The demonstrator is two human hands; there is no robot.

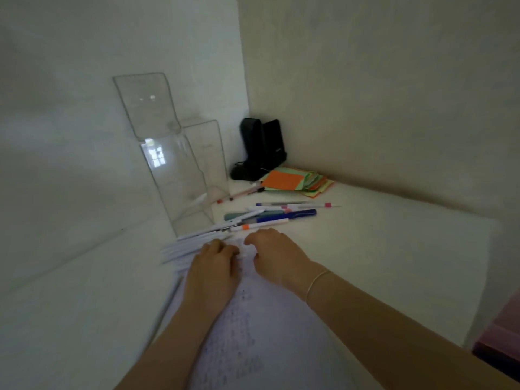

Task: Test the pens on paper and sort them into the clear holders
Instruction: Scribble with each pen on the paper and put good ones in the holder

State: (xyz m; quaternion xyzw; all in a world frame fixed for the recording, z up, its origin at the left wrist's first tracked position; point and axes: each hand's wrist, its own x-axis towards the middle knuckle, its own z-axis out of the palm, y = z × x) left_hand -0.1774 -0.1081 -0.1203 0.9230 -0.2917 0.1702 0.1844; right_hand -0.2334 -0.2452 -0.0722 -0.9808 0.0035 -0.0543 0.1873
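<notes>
Both hands low over printed paper (253, 333) on white table (380, 249). Left hand (215, 258) knuckles up, fingers curled down onto paper's far edge beside white pens (191, 244); cannot tell whether gripping anything. Right hand (277, 253) just beside it, apart by a narrow gap, fingers bent loosely downward, tips at paper's far edge; nothing seen in its grasp, blurred. Thin bracelet (316, 282) on right wrist. White pens fanned at paper's upper left corner, partly under left fingers. Beyond hands, loose pile of pens (270, 216) lying flat on table: blue pen (301, 213), white one with orange band (253, 226), teal one (239, 215), thin one with pink band (309, 205), roughly parallel, tips toward holders. Two more pens (242, 193) farther back, near right holder's base. Two clear holders against left wall, touching: taller left holder (157, 130) and shorter right holder (208, 153) behind it. One white pen (198, 199) visible through clear walls, low inside; which holder, cannot tell. Black speakers (260, 149) in wall corner. Stack of coloured paper (295, 180), orange sheet on top, in front of speakers. Pink object (503, 330) at right frame edge, unclear.
</notes>
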